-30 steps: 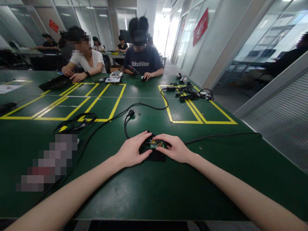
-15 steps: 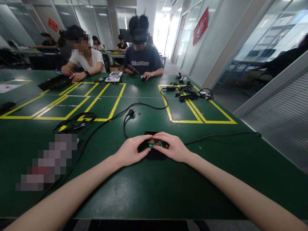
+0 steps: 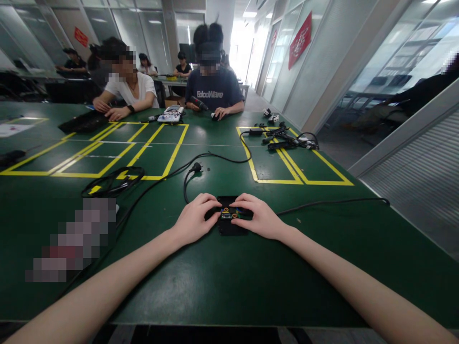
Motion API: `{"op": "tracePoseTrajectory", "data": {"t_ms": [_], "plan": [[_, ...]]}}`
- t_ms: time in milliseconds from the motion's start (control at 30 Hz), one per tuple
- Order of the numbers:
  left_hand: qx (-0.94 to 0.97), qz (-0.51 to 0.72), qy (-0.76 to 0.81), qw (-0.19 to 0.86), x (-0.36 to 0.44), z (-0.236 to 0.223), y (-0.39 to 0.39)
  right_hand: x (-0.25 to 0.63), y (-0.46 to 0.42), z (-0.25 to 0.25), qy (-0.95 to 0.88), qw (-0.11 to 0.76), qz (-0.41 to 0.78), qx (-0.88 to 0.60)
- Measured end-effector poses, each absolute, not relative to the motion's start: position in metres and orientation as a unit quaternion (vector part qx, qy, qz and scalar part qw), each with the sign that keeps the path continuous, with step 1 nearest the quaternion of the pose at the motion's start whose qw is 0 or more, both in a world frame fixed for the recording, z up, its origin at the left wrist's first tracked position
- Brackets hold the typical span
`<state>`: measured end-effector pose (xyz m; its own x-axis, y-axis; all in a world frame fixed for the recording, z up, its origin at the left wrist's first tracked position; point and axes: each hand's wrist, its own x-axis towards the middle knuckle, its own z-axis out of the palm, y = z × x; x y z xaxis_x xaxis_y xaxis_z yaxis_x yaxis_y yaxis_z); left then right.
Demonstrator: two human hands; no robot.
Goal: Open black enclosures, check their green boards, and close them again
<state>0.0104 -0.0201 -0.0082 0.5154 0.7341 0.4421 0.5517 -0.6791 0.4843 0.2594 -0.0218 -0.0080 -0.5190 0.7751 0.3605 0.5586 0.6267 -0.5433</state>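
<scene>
A small green circuit board [image 3: 226, 216] with copper-coloured ring coils lies between my two hands, over a flat black plate [image 3: 233, 230] on the table. At the board's left side, my left hand [image 3: 196, 217] is curled, with thumb and fingertips at its edge. My right hand [image 3: 261, 217] grips the right side, its thumb by a coil and its fingers at the far edge. Part of the board is hidden by my fingertips. A black cable [image 3: 333, 202] runs rightward from behind my right hand. Beyond my left hand, a short cord ends in a black power plug [image 3: 196, 167].
A coiled black cable [image 3: 113, 181] lies at left, near a blurred-out object [image 3: 75, 239]. Several black adapters and cables [image 3: 283, 138] lie at the far right. Across the green table [image 3: 229, 286], a co-worker [image 3: 214, 93] holds a screwdriver-like tool; another person [image 3: 129, 91] sits beside a black tray [image 3: 82, 122].
My fingers have drawn slightly apart, the left hand shifting a little left, so more of the black plate shows. The board stays nearly in place and looks a bit flatter.
</scene>
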Motion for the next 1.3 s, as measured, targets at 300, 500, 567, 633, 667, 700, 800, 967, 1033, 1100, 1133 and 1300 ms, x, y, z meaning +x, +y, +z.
{"op": "tracePoseTrajectory", "data": {"t_ms": [300, 500, 567, 633, 667, 700, 800, 967, 1033, 1100, 1133, 1300], "plan": [[0.857, 0.312, 0.392, 0.120, 0.010, -0.012, -0.016, 0.257, -0.018, -0.010, -0.833, 0.322, 0.200, -0.404], [0.859, 0.289, 0.409, 0.107, 0.008, -0.011, -0.016, 0.270, -0.018, -0.010, -0.840, 0.316, 0.210, -0.387], [0.862, 0.277, 0.411, 0.105, 0.007, -0.010, -0.015, 0.271, -0.018, -0.011, -0.845, 0.318, 0.201, -0.381], [0.864, 0.274, 0.409, 0.102, 0.007, -0.010, -0.014, 0.271, -0.018, -0.010, -0.846, 0.323, 0.196, -0.375], [0.865, 0.274, 0.409, 0.100, 0.006, -0.010, -0.014, 0.272, -0.018, -0.008, -0.846, 0.326, 0.196, -0.375], [0.864, 0.276, 0.408, 0.100, 0.006, -0.010, -0.014, 0.273, -0.018, -0.006, -0.844, 0.327, 0.195, -0.377], [0.862, 0.281, 0.408, 0.107, 0.006, -0.010, -0.012, 0.280, -0.016, -0.001, -0.850, 0.311, 0.175, -0.388], [0.853, 0.322, 0.392, 0.126, 0.007, -0.005, -0.014, 0.290, -0.010, -0.002, -0.876, 0.269, 0.159, -0.367], [0.844, 0.344, 0.389, 0.134, 0.008, -0.003, -0.015, 0.290, -0.009, -0.004, -0.867, 0.283, 0.159, -0.378], [0.834, 0.363, 0.389, 0.144, 0.008, -0.001, -0.017, 0.289, -0.010, -0.005, -0.857, 0.294, 0.168, -0.389], [0.831, 0.370, 0.387, 0.149, 0.008, 0.000, -0.018, 0.289, -0.011, -0.005, -0.854, 0.297, 0.175, -0.391], [0.845, 0.366, 0.340, 0.188, 0.005, 0.006, -0.022, 0.288, -0.019, 0.003, -0.859, 0.308, 0.200, -0.357]]}}
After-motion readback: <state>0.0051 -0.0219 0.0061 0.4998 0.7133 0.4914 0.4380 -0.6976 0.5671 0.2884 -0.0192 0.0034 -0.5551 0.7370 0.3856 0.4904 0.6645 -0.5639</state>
